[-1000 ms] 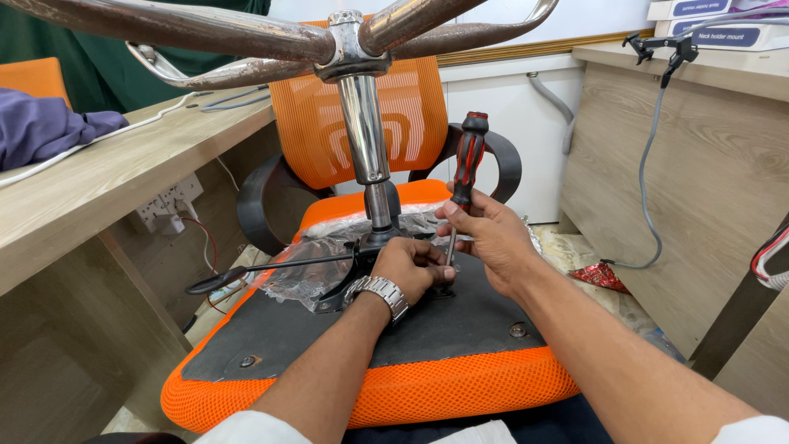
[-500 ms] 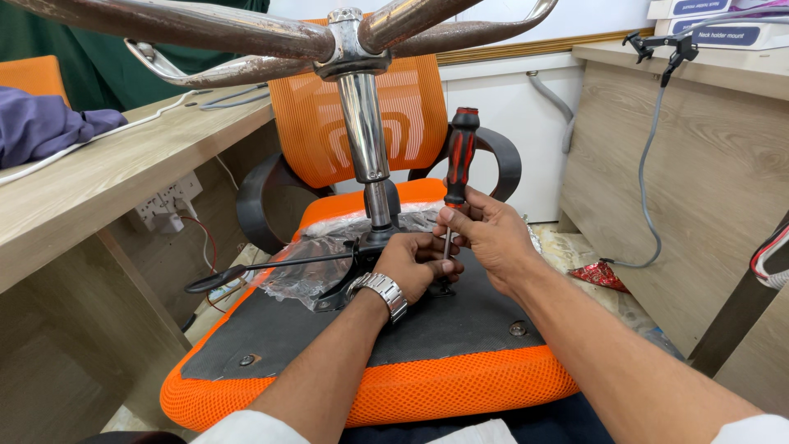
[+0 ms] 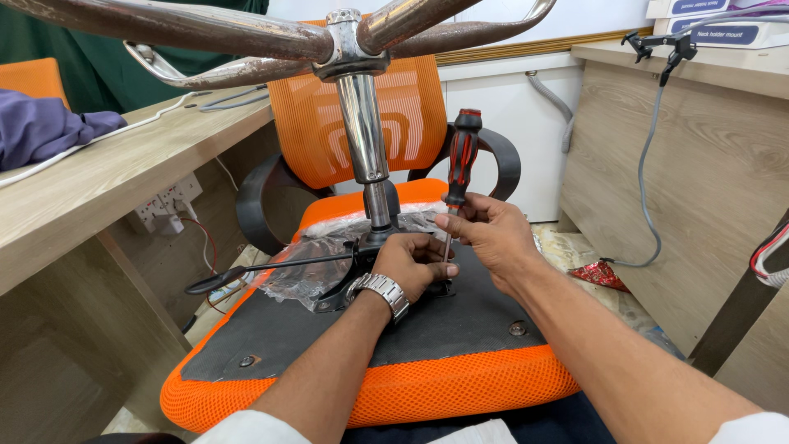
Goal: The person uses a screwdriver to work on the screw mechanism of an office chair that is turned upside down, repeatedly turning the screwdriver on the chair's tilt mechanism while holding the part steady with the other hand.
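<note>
Bright, even daylight fills the scene, and shadows stay soft. Glare streaks the chrome column (image 3: 362,123). Focus is sharp throughout. The wide lens bends the desk (image 3: 99,189) at left and stretches the near forearms.

Counter (image 3: 99,185) at 9 o'clock: purple cloth (image 3: 41,131) and white cable (image 3: 123,127) lying on top.

An office, by the look of it: light wood counter (image 3: 99,193) runs along the walls, wall sockets (image 3: 168,201) beneath, and an orange mesh office chair (image 3: 362,123) upturned between them.
</note>
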